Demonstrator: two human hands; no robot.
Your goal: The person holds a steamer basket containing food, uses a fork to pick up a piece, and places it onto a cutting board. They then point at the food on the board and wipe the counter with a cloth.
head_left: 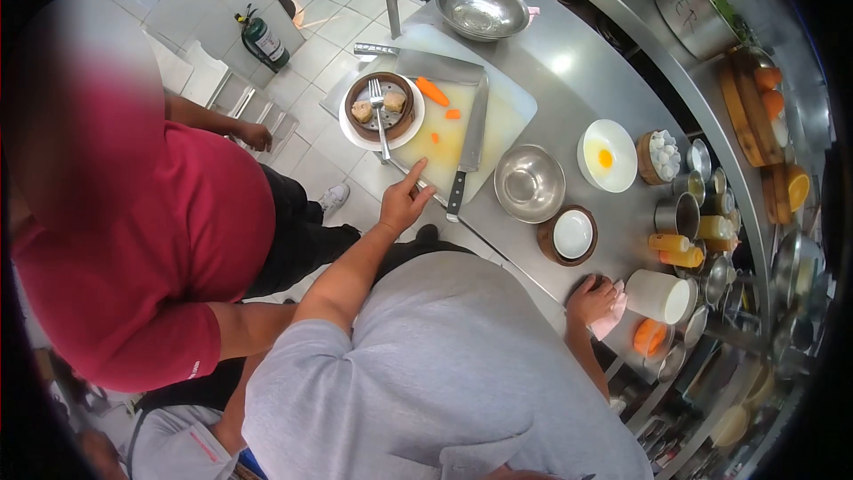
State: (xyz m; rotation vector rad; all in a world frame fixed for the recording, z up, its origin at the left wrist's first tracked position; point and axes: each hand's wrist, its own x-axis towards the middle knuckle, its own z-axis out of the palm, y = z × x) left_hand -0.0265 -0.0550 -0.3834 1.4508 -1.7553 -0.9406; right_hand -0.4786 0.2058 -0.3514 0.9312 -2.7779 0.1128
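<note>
My left hand (409, 202) hangs over the near edge of the cutting board (511, 116), index finger stretched out and thumb apart, holding nothing. Close to it lies a chef's knife (472, 142). A white plate (411, 131) beside that bears a small round steamer basket with two dumplings (361, 112) and a fork (378, 116) laid across. An orange carrot (433, 92) and small cut pieces (453, 114) sit on the board, with a cleaver (435, 65) behind. My right hand (590, 300) rests at the counter edge, fingers closed on a pink cloth (611, 313).
Between my hands stand a metal bowl (530, 183), a white bowl with egg yolk (608, 156) and a small steamer basket (553, 243) holding a white dish. Squeeze bottles (680, 256) and a white container (656, 296) line the right. A person in a red shirt (160, 240) stands at left.
</note>
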